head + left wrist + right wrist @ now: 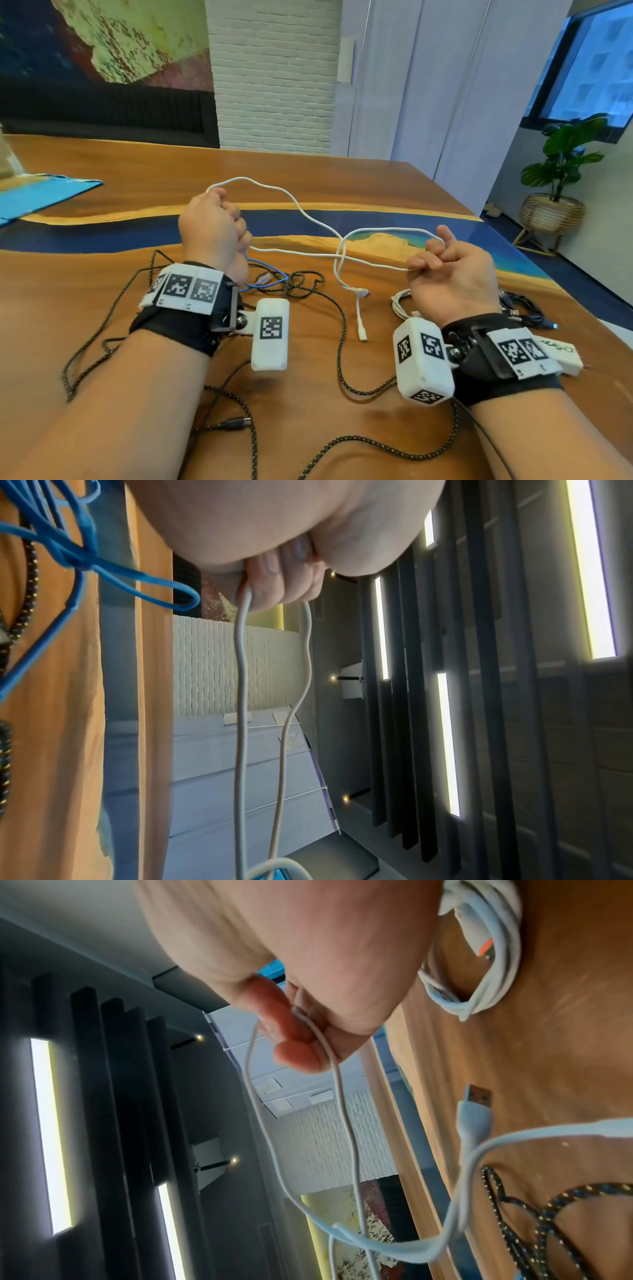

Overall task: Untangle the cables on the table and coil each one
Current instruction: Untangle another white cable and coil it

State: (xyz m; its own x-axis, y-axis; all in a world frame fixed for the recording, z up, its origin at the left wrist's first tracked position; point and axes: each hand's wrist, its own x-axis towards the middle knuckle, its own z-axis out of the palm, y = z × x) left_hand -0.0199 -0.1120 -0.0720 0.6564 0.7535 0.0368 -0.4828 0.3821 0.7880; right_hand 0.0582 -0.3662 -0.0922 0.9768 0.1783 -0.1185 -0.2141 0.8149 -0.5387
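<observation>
Wooden table (394,178), both hands gripping white cable (301,253) stretched left-right, plug dangling.

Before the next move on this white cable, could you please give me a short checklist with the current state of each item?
1. Left hand grips the thin white cable: ok.
2. Right hand pinches the same cable: ok.
3. Cable lifted off the wooden table between the hands: ok.
4. White cable free of crossings: not ok, it loops over itself near the middle.
5. Free plug end clear of the black braided cable: cannot tell.
6. Blue cable untangled: not ok.
</observation>
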